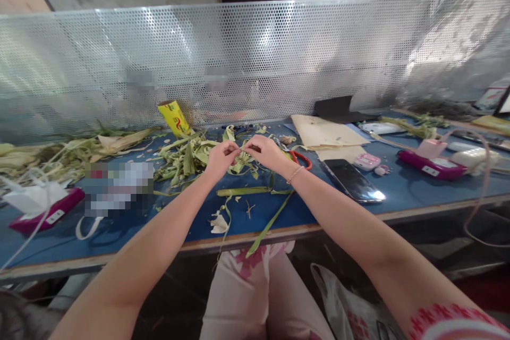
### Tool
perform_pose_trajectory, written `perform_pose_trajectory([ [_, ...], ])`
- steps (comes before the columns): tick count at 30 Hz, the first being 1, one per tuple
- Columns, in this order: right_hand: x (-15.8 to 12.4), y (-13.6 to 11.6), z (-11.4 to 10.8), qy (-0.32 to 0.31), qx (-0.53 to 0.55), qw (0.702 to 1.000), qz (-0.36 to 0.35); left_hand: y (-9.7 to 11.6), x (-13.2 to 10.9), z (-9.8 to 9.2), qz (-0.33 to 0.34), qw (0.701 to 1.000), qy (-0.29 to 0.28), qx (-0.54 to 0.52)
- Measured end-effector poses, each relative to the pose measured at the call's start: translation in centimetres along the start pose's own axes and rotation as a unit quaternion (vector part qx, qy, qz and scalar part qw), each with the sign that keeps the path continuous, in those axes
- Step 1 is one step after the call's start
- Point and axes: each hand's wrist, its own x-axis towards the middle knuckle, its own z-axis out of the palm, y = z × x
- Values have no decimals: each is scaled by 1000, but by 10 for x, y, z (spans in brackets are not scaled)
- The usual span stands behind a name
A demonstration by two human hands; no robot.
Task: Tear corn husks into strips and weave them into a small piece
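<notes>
My left hand (222,159) and my right hand (266,153) nearly meet over the middle of the blue table, fingertips pinched together. Between them shows a pale green husk strip (241,158), partly hidden by the fingers. Left of my hands lies a tangled heap of green and pale husk pieces (187,156). Just in front of my wrists, a flat green strip (243,191) lies across the table. A longer green leaf strip (271,226) hangs over the front edge. Scissors with orange-red handles (302,159) lie beside my right wrist, partly covered.
Behind the blue table (191,244) stands a perforated metal screen (239,64). A yellow tube (174,118) stands near it. To the right are a phone (353,180), brown paper sheets (324,133) and a magenta power strip (432,164). Another magenta power strip (48,210) and dry husks (99,146) lie left.
</notes>
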Motion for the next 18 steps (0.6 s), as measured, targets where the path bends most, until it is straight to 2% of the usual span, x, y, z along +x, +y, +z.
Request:
perform_pose_trajectory([
  [4,0,1,-1,9,-4,999,-37,-2,1,1,10,999,-22,41],
  [11,0,6,3,16,-5,1000,0,-4,0,4,67,995,-56,49],
  [18,2,1,-2,65,-63,996,7,-7,3,4,21,999,-27,20],
])
